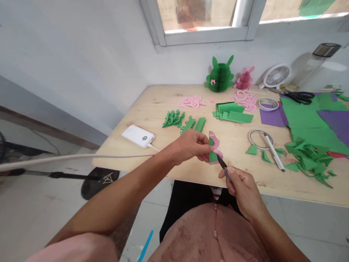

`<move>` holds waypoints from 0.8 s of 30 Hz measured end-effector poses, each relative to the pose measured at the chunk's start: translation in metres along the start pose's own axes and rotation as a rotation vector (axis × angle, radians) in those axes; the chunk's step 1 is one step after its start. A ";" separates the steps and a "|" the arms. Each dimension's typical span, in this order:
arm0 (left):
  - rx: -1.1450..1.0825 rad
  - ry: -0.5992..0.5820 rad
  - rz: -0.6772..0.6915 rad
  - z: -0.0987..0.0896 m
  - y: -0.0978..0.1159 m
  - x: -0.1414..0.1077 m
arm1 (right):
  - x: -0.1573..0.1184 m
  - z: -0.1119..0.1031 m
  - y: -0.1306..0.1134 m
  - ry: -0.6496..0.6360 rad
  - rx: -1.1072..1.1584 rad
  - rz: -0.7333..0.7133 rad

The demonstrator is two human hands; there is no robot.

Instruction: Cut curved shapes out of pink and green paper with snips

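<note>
Near the table's front edge, my left hand [193, 146] pinches a folded piece of pink and green paper [215, 141] with a scalloped pink outer edge. Just right of it, my right hand [241, 183] is closed round the handles of small dark scissors [223, 164]. The scissors' blades point up and left and meet the lower part of the paper. Beyond my left hand lie green cut paper shapes [173, 118] and a folded green strip [200, 124].
A white power bank [138, 135] with a cable lies left. Behind stand green and pink paper figures [221, 77], a white fan [277, 75] and a bottle [311, 67]. Right are tape rolls [268, 104], a marker [274, 152], green scraps [311, 156] and black scissors [300, 97].
</note>
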State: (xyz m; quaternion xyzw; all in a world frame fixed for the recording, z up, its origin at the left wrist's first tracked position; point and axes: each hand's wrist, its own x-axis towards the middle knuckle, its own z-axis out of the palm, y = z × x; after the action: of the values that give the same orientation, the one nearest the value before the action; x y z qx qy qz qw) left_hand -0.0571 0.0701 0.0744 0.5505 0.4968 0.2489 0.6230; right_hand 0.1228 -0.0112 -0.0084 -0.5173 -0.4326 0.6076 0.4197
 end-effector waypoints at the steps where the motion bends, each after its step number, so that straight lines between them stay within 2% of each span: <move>1: 0.002 -0.001 -0.001 0.000 0.000 0.000 | 0.000 0.000 0.000 0.001 0.000 0.000; 24: 0.057 -0.030 0.002 -0.001 0.005 -0.003 | -0.001 0.001 -0.002 -0.015 0.001 -0.003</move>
State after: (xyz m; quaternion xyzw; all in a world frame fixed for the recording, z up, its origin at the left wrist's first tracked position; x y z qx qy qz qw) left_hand -0.0577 0.0693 0.0799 0.5722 0.4937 0.2271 0.6143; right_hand 0.1219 -0.0114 -0.0065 -0.5118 -0.4363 0.6109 0.4177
